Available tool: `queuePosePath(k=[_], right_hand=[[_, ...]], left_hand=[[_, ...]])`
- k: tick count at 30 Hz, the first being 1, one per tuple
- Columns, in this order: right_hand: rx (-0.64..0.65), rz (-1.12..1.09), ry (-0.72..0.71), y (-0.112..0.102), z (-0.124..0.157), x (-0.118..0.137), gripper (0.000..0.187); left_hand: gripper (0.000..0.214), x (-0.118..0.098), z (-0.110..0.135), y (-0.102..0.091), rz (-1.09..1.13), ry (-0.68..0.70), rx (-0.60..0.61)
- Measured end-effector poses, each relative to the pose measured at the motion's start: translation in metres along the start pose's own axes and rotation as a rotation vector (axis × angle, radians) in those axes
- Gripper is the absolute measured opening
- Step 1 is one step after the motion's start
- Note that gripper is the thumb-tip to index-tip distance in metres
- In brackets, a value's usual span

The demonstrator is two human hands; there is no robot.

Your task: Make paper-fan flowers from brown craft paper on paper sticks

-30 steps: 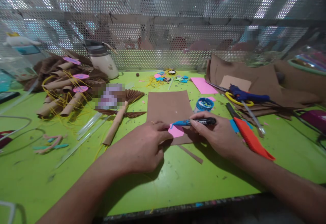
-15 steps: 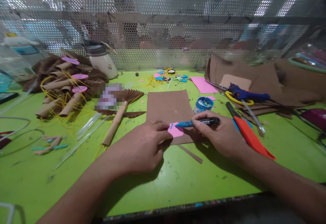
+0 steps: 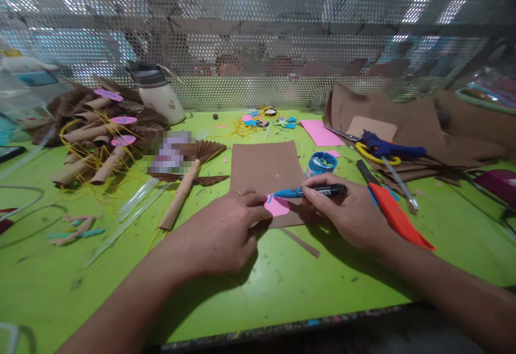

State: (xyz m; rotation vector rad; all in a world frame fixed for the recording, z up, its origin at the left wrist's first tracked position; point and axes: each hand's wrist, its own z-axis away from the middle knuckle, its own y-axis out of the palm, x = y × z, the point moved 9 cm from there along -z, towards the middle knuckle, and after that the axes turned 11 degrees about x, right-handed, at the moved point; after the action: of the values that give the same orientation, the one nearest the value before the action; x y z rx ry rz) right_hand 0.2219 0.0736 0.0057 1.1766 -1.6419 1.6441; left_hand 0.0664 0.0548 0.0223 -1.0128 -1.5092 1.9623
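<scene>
A small pink paper piece point(image 3: 278, 207) lies on a brown paper sheet point(image 3: 264, 163). My left hand point(image 3: 226, 230) holds the piece by its left edge, the thumb and fingers closed on it. Pinched in my right hand point(image 3: 350, 211) is a black-and-blue marker point(image 3: 306, 191), its tip on the pink piece among short blue strokes. Just beyond my right hand sits an open blue jar point(image 3: 322, 165), paint-smeared inside. A thin brown strip point(image 3: 300, 242) lies below the sheet.
To the left lie a brown paper roll point(image 3: 180, 195) with pleated fans, bundled rolls point(image 3: 100, 139) and a white flask point(image 3: 161, 93). To the right are an orange-handled cutter point(image 3: 397, 214), a blue glue gun point(image 3: 391, 147), scissors with yellow handles point(image 3: 377, 156) and stacked brown sheets point(image 3: 411, 109).
The marker tip has shifted slightly left and up across the pink piece, and a few more blue strokes show. My left hand stays in place.
</scene>
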Motion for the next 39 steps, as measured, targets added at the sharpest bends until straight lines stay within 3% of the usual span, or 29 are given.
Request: queuePosePath(k=[8, 26, 39], right_hand=[[0.045, -0.028, 0.002, 0.0086, -0.0026, -0.0059, 0.022], [-0.014, 0.036, 0.012, -0.001, 0.0009, -0.0039, 0.016], [0.037, 0.026, -0.011, 0.0064, -0.0032, -0.0016, 0.02]], left_hand=[[0.028, -0.0013, -0.001, 0.0004, 0.007, 0.004, 0.015], [0.028, 0.0005, -0.0011, 0.0016, 0.01, -0.013, 0.026], [0.029, -0.0016, -0.0014, 0.0017, -0.006, 0.001, 0.023]])
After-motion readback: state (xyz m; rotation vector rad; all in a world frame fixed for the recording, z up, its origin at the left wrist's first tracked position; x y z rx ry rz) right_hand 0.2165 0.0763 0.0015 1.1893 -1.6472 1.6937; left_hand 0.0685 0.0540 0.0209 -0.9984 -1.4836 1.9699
